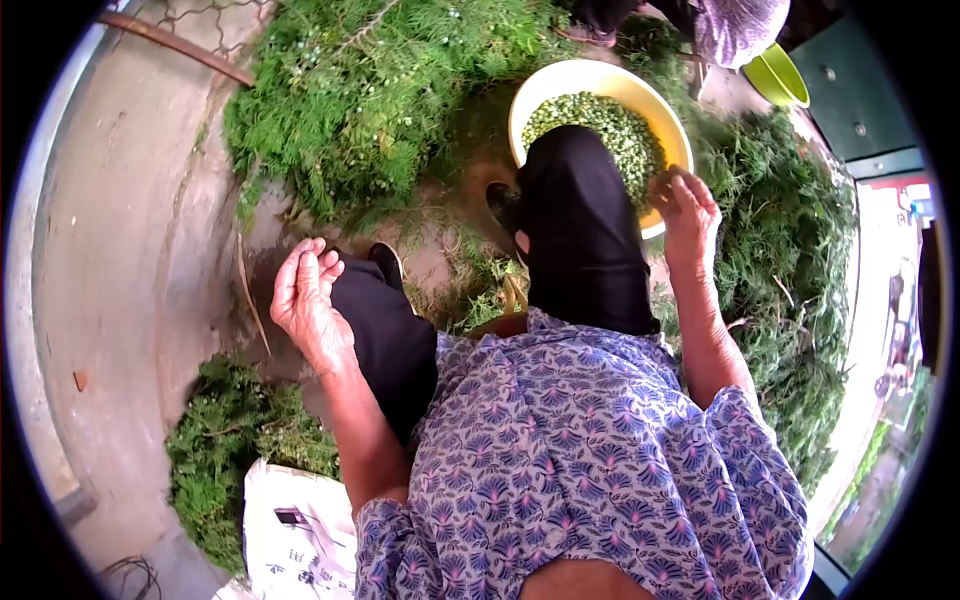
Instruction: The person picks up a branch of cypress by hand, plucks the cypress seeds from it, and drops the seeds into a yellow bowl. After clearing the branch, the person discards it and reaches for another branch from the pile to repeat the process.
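My left hand (309, 305) is raised beside my left knee, its fingers curled together in a loose pinch. Whatever they may hold is hidden. At the right side of a yellow basin (683, 150), my right hand (690, 212) hangs over the rim with bent fingers, their tips in shade. Small green berries (632, 145) fill much of the basin, and my right knee covers part of them. In front of me lies a big heap of leafy evergreen branches (330, 120). More cut branches (770, 290) are piled to the right of my right forearm.
Behind my left arm, a white printed sack (295, 525) lies against another pile of greenery (225, 430). A person (735, 25) is partly seen at the top, near a yellow-green tub (778, 75). A green cabinet (865, 95) stands at right. Concrete floor (120, 250) extends along the left.
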### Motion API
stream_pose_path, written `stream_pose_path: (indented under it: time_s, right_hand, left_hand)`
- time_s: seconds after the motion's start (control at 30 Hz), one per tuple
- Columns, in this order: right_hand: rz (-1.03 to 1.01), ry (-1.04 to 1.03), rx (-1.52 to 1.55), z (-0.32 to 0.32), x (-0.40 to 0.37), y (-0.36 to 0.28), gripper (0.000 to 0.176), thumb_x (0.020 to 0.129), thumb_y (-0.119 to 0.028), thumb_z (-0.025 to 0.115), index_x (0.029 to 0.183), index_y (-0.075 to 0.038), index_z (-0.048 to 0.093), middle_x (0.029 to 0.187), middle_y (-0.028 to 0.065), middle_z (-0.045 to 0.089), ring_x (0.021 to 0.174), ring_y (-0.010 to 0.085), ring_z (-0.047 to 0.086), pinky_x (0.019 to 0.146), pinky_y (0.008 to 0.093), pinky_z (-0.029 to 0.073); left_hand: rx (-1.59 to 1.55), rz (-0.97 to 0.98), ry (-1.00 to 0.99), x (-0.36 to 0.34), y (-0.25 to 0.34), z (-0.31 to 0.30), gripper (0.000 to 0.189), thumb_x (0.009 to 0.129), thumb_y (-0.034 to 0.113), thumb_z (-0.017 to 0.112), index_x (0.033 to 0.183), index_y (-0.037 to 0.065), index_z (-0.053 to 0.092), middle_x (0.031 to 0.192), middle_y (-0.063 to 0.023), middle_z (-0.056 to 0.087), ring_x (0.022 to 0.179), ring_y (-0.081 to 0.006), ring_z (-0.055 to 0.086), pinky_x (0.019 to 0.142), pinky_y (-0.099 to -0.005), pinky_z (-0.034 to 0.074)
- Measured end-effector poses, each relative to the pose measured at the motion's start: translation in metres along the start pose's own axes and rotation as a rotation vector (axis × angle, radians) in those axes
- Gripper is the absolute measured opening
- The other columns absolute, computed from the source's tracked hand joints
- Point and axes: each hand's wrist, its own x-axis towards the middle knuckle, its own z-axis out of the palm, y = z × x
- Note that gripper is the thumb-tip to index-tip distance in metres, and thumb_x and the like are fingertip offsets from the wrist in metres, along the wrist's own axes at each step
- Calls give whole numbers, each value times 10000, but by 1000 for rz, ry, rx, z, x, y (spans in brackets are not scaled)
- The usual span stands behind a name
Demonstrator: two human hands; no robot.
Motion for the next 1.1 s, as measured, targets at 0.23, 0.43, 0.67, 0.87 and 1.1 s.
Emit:
stream_pose_path:
  time_s: [0.23, 0.43, 0.67, 0.87, 1.1]
  right_hand:
    - [-43, -45, -31, 11, 2, 2, 181, 854, -34, 534, 1012, 48, 566, 855, 101, 599, 712, 194, 628, 607, 280, 541]
    - [-138, -60, -192, 47, -8, -13, 173, 852, -29, 528, 997, 48, 586, 854, 99, 609, 682, 169, 621, 600, 254, 521]
    - [-153, -439, -255, 177, -9, 8, 175, 849, -31, 530, 999, 33, 594, 837, 85, 621, 668, 144, 609, 580, 232, 487]
    - [214, -392, -170, 230, 23, 125, 161, 841, -19, 508, 970, 34, 589, 762, 77, 601, 596, 147, 591, 482, 248, 474]
    - [398, -413, -785, 177, 47, 312, 164, 805, -53, 511, 882, 49, 614, 684, 84, 613, 599, 221, 607, 527, 316, 476]
  left_hand:
    - [-130, 25, -69, -6, -1, -12, 181, 874, 54, 525, 1017, -46, 575, 954, -142, 616, 763, -180, 598, 690, -297, 518]
    - [-161, -56, -35, -9, 8, -7, 181, 871, 47, 522, 1024, -39, 572, 939, -140, 619, 769, -188, 596, 694, -295, 505]
    - [-204, -121, 83, 22, 36, 13, 211, 854, 70, 562, 1044, -20, 569, 893, -124, 630, 745, -175, 598, 670, -280, 489]
    - [171, -160, -200, 92, 12, 34, 237, 847, 113, 587, 1034, -32, 590, 855, -105, 641, 704, -135, 597, 638, -232, 470]
    - [956, 155, -606, 162, -10, 50, 207, 820, 187, 565, 944, 31, 620, 800, -151, 638, 725, -300, 607, 681, -361, 465]
